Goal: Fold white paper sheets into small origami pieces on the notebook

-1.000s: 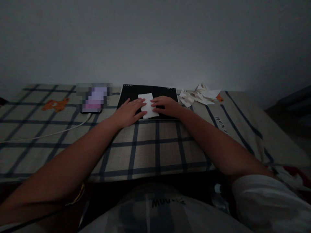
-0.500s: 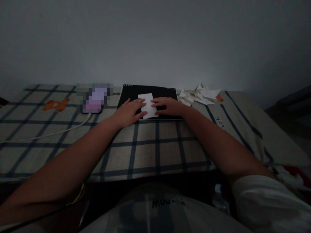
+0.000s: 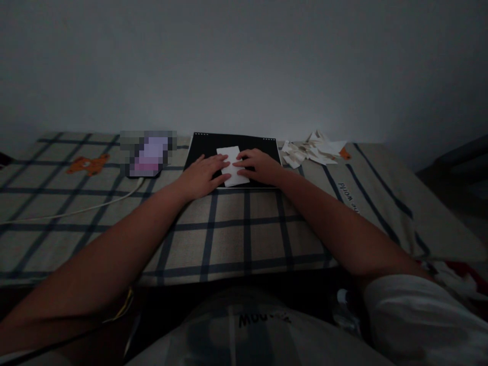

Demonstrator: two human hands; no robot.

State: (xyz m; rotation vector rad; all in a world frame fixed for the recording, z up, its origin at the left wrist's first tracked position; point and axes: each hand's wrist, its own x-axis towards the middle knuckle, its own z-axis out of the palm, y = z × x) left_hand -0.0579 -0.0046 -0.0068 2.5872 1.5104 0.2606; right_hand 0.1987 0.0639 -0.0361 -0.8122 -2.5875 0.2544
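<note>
Both hands, left (image 3: 201, 175) and right (image 3: 258, 166), fingers flat, unclenched, atop white paper (image 3: 232, 166) on black pad (image 3: 206, 146), 12 o'clock.

We see a small white paper (image 3: 232, 165), rectangular and lying flat, its long side running away from us and slightly tilted. It rests near the middle of a black board (image 3: 208, 146) on the checked cloth.

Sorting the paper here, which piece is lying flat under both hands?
The white sheet on the black pad; the scraps further right lie untouched in a crumpled pile.
</note>
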